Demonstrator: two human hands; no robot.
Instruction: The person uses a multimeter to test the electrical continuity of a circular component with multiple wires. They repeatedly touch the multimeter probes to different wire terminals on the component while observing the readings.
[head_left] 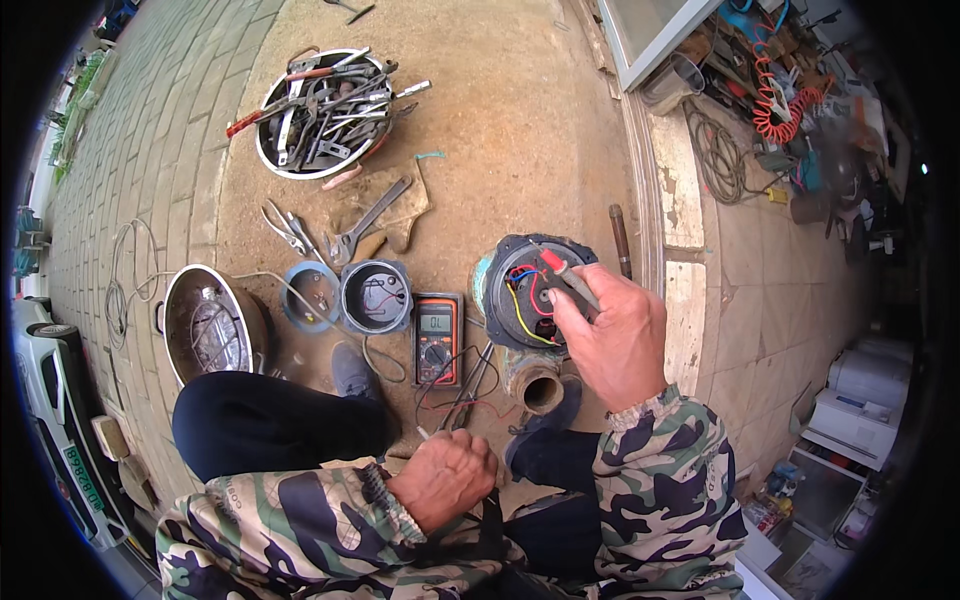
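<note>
From the head view, my right hand [612, 335] has its grip closed around a red-tipped meter probe [566, 274], held like a pen, with the tip set down into the open end of the round black motor housing [535, 292] that sits on the concrete ground [500, 130] just ahead of my right knee. Red, blue and yellow wires [524, 292] loop inside that housing, and the probe tip is in among them; I cannot tell which terminal it touches. My left hand [445, 478] is curled into a tight fist low by my lap, closed on thin dark leads [462, 398] that run up toward the orange-edged digital multimeter [437, 340] lying flat on the ground between the motor housing and a grey round cap with wiring inside [375, 296]. To do this well, I judge that I should keep the right wrist steady, press the tip onto bare metal and not insulation, keep my fingers back from the tip, and glance at the meter's display only once the contact is firm. The left hand should keep its lead from tugging the meter. Further left a blue ring [310, 296] and a shiny steel pot [212, 325] rest on the ground, and a round metal bowl of spanners and pliers [322, 112] stands well apart, up the pavement.
</note>
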